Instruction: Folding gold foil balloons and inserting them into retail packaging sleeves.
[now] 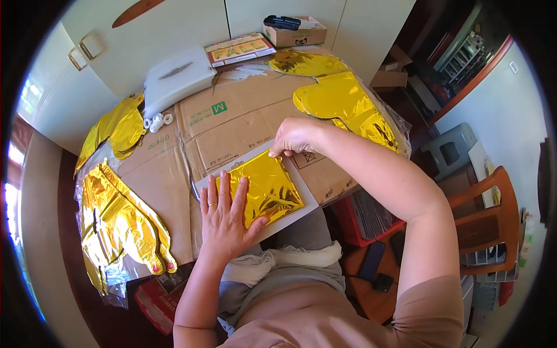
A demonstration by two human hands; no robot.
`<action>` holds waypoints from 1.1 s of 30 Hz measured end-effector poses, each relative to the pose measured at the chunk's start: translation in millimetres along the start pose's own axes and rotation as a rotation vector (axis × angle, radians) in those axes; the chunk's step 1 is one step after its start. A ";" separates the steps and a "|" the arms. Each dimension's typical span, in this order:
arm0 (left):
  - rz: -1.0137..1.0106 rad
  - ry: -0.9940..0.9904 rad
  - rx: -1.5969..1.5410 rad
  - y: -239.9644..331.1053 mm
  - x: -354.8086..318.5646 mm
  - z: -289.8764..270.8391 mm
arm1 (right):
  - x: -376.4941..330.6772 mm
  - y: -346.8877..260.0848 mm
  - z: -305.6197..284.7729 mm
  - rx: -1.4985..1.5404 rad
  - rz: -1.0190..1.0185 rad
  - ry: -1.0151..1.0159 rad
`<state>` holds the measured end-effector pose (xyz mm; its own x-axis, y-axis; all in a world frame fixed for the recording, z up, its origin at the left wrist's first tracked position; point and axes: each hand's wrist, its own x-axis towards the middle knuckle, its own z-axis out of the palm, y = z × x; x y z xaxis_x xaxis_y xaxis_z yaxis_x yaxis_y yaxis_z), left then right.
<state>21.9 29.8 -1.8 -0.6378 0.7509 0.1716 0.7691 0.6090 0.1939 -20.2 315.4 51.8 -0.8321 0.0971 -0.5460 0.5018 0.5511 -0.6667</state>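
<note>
A gold foil balloon (264, 184), folded flat into a rough square, lies on a pale grey card (300, 184) at the table's near edge. My left hand (226, 211) rests flat with fingers stretched, partly on the foil's left side and partly on the card. At the far corner of the foil, my right hand (295, 137) is closed, thumb and fingertips pinching the edge. The curled fingers hide part of that corner. More flat gold foil balloons lie around: one at the near left (119, 214), others at the far left (110, 130) and far right (339, 93).
Brown cardboard (232, 124) covers the table. A white case (180, 78), white rolls (158, 121), a printed flat pack (239, 50) and a small carton (297, 35) stand toward the back. Right of my lap are a red crate (348, 226) and a wooden chair (502, 203).
</note>
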 end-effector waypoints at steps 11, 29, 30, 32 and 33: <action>-0.010 0.003 -0.002 -1.0 -1.8 -1.5 | -5.2 -7.2 -1.6 0.127 0.116 -0.055; -0.005 0.015 -0.007 -2.1 -2.3 1.2 | -11.7 13.9 16.7 0.489 0.123 -0.040; -0.005 0.015 -0.006 -2.0 -2.2 1.1 | -13.2 14.1 15.7 0.488 0.113 -0.041; -0.006 0.014 -0.003 -1.8 -2.0 0.9 | -15.0 16.0 11.3 0.489 0.109 -0.062; -0.007 0.014 -0.002 -1.7 -2.0 0.6 | -14.7 17.4 5.7 0.491 0.115 -0.081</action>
<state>21.9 27.4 -3.0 -0.6440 0.7428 0.1833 0.7643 0.6141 0.1969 2.1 318.8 45.4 -0.7538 0.0592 -0.6544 0.6570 0.0839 -0.7492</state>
